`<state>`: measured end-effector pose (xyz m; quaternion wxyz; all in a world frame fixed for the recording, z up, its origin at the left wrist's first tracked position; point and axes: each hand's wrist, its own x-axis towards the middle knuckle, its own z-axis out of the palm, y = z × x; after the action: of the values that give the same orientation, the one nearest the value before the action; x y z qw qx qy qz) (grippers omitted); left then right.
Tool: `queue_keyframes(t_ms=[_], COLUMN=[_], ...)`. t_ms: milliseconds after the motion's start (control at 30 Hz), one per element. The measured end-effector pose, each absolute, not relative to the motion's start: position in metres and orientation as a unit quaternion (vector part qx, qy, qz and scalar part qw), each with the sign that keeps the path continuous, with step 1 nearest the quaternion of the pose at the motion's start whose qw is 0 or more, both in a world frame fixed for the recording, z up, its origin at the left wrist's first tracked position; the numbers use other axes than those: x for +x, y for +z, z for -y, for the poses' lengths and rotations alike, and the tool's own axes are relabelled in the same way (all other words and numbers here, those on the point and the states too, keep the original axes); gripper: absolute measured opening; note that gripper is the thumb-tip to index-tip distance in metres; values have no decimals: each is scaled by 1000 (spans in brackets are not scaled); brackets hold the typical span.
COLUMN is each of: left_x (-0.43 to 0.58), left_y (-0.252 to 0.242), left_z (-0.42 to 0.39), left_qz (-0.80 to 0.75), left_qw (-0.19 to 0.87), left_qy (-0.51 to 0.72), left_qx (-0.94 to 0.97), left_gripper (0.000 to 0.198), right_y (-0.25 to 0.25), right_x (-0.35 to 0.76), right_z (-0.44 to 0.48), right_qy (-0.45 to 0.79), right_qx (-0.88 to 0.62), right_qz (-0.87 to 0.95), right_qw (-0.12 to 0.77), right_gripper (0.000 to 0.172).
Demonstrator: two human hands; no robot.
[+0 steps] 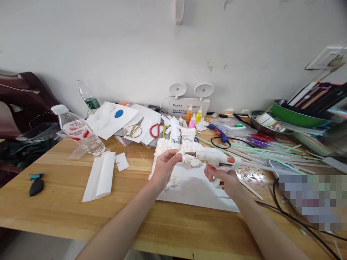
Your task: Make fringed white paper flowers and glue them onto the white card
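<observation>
Left hand pinches a small white piece against the nozzle of one white glue gun, gripped by the right hand, above the white sheet.
Left fingertips almost closed on the piece, seemingly to steady it at the tip; right fingers curled round the handle, likely for aim and trigger reach; sheet underneath probably keeps glue off the worktop. White clumps line the sheet's left and far edges, too merged to count. Beyond the sheet: three paint bottles, one gold scissors. Left of it: two water bottles, one folded paper. Right of it: many loose glue sticks, uncounted.
</observation>
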<state>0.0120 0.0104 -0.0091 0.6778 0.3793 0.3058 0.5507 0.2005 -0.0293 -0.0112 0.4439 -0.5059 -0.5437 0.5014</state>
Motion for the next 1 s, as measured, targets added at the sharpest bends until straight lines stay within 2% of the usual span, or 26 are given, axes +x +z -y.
queue_keyframes(t_ms=[367,1000], left_x=[13,12], left_y=[-7,-9], left_z=[-11,-11], left_qz=[-314,-306], left_qw=[674,679], left_qy=[554,552], left_qx=[373,374], left_gripper=[12,12], right_y=[-26,-13], right_x=[203,201], right_z=[26,29], right_qy=[510,517], right_qx=[-497,-509], right_qz=[540,528], right_qw=[449,442], right_gripper=[32,30])
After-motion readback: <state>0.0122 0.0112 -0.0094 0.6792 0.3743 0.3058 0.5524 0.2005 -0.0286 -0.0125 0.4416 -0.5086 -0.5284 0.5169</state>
